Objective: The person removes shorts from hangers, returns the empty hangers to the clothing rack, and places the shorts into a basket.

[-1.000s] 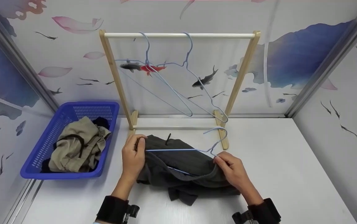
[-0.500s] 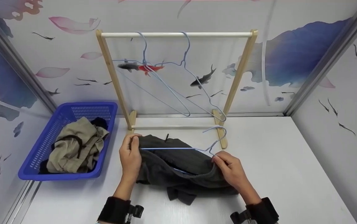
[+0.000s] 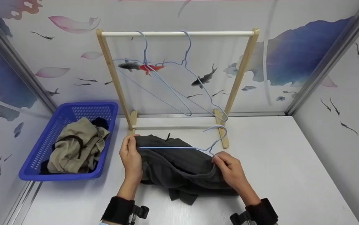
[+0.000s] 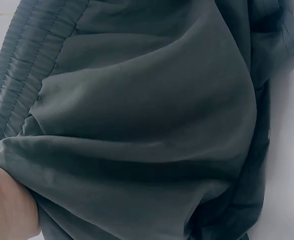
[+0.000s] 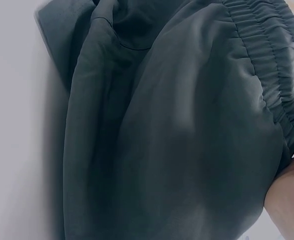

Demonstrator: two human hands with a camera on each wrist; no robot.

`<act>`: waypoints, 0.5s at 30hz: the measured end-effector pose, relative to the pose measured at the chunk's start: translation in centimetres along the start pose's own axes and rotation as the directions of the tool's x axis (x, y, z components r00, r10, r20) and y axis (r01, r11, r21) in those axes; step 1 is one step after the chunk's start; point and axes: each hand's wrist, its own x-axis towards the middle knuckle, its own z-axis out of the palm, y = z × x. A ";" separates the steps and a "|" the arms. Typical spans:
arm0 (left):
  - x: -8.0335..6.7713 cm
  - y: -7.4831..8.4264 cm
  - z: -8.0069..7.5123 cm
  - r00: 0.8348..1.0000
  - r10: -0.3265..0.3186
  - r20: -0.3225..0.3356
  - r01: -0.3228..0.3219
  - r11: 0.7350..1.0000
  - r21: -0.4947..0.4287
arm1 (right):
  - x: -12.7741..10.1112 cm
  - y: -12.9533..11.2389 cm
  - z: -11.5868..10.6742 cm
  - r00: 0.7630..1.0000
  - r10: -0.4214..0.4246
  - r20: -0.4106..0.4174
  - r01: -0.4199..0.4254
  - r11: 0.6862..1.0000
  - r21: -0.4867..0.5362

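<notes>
Left hand (image 3: 131, 156) pinches the waistband of the dark shorts (image 3: 179, 168) at its left end; right hand (image 3: 229, 168) grips the other end together with the neck of a blue hanger (image 3: 182, 147). Shorts lie bunched on the tabletop (image 3: 291, 175) before the rack (image 3: 179, 33), waistband spread so the hanger bar sits along it. Hook points toward the rack. Basket (image 3: 35, 162) with more clothes sits left.

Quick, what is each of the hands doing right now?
Left hand: grips the dark grey garment at its waistband end.
Right hand: pinches the garment's other side, by the blue wire hanger.
</notes>
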 end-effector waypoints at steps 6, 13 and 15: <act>-0.2 0.0 0.2 0.997 -0.083 0.003 0.083 0.990 -0.117 | -0.1 0.0 0.2 1.000 0.013 -0.008 -0.013 1.000 -0.003; -0.4 0.0 0.4 0.992 -0.128 0.000 0.125 0.968 -0.215 | -0.3 -0.2 0.3 1.000 0.018 -0.024 -0.018 1.000 -0.010; -0.5 -0.1 0.5 0.991 -0.135 0.000 0.132 0.965 -0.228 | -0.3 -0.2 0.4 0.999 0.014 -0.030 -0.014 1.000 -0.006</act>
